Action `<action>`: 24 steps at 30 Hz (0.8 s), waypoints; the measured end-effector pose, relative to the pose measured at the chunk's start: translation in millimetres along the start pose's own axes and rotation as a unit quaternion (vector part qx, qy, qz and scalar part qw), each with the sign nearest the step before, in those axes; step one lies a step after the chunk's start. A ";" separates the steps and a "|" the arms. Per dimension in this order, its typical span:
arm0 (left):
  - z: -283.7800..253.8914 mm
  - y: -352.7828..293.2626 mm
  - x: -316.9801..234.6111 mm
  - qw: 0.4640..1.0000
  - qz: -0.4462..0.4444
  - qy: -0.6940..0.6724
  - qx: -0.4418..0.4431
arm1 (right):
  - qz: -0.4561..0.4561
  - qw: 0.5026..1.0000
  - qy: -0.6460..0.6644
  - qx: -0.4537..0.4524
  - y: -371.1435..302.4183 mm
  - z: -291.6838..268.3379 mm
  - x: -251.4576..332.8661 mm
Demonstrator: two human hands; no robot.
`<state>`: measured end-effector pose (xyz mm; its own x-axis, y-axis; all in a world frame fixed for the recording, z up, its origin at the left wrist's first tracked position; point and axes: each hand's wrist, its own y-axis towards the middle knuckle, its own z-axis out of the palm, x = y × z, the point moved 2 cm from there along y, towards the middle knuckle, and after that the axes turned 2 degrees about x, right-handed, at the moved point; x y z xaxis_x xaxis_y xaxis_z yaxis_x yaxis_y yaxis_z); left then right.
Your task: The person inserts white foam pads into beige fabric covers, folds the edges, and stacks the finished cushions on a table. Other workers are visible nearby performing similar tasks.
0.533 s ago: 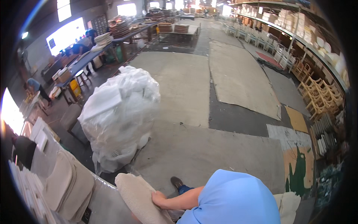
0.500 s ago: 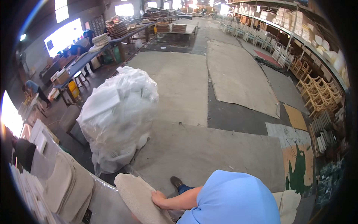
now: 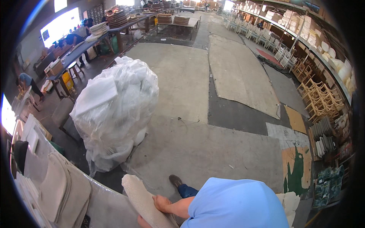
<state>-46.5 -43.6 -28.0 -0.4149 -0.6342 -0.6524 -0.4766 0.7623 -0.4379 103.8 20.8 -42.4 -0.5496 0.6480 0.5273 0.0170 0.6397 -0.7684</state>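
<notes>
A long cream pad (image 3: 141,197) covered in nubby fabric stands tilted in front of me, over the edge of a wrapped table (image 3: 108,201). My right hand (image 3: 162,204) grips its right-hand edge, the fingers curled around the side. At the lower edge of the picture a small part of my left hand (image 3: 143,222) shows, closed against the pad's left side. The pad's lower end is out of view. On the table at left lies a stack of beige fabric-covered pads (image 3: 57,186), with more pale pieces (image 3: 30,197) beside it.
A big plastic-wrapped bundle of white padding (image 3: 118,110) stands just beyond the table. Cardboard sheets (image 3: 243,79) cover the floor ahead. Wooden chair frames (image 3: 319,98) are stacked at right below a loaded shelf. People bend over work at the far left.
The pad has turned more upright, and its top has shifted slightly right. My right hand has moved a little left and down with it. More of my left hand shows.
</notes>
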 end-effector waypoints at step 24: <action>-5.5 -52.5 8.5 0.999 -0.028 -0.034 0.026 | -0.020 0.966 0.258 0.020 -3.1 -30.5 -31.4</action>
<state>-29.3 -89.7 -7.2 -0.3347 -0.6679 -0.6648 -0.4555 0.7322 -0.5063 146.4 11.1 -45.5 -0.0591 0.7493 0.6595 -0.0330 0.6589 -0.7515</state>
